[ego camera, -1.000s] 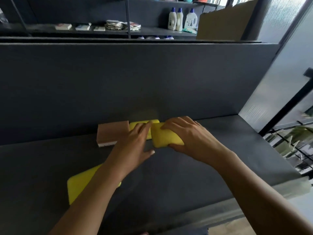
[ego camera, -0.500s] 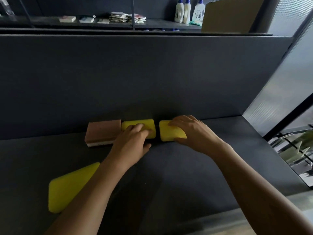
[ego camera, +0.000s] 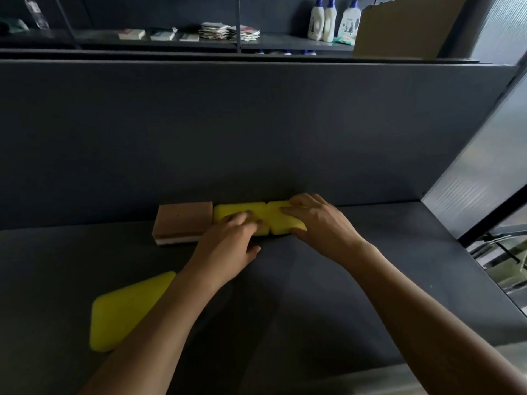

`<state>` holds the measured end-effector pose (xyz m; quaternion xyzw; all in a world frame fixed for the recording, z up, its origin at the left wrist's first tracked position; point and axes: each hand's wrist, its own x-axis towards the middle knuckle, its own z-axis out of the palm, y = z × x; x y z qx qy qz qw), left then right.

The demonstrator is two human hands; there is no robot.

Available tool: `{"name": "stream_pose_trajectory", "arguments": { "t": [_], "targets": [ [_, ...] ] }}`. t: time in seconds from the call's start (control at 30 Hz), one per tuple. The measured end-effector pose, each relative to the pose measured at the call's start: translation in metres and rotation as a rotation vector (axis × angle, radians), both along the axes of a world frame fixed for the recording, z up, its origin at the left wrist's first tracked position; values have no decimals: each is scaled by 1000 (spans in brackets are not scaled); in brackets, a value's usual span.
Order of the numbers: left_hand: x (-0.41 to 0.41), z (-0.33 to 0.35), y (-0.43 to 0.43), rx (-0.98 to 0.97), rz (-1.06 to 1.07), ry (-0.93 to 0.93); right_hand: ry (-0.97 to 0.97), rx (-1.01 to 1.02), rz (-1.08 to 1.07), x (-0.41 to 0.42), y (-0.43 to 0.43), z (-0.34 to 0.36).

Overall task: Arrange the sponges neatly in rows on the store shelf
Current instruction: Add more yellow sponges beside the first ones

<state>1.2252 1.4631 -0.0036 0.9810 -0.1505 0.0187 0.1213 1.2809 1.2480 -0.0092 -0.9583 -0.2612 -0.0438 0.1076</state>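
Note:
On the dark shelf (ego camera: 370,269) a row runs along the back wall: a brown sponge with a white underside (ego camera: 184,220), then two yellow sponges side by side. My left hand (ego camera: 228,246) rests its fingers on top of the middle yellow sponge (ego camera: 228,213), thumb off to the side. My right hand (ego camera: 322,223) holds the right yellow sponge (ego camera: 281,228), fingers across its top and thumb at its near edge. The two yellow sponges touch. Another yellow sponge (ego camera: 125,312) lies loose and askew at the front left, partly under my left forearm.
A tall dark back panel (ego camera: 256,124) rises behind the row and a grey side wall (ego camera: 479,178) closes the right end. A far shelf holds white detergent bottles (ego camera: 328,19), stacked packs (ego camera: 228,31) and a cardboard box (ego camera: 399,27).
My right hand set the right yellow sponge down flat and slid it left until it met the middle one. My left hand stayed on the middle sponge.

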Motion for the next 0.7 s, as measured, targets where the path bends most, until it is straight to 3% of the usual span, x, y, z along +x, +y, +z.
{"name": "stream_pose_trajectory", "arguments": {
  "t": [0.37, 0.7],
  "targets": [
    [-14, 11, 14, -77, -14, 68, 40, -47, -23, -18, 12, 17],
    [-111, 26, 102, -67, 159, 27, 19, 133, 174, -91, 97, 37]
  ]
}}
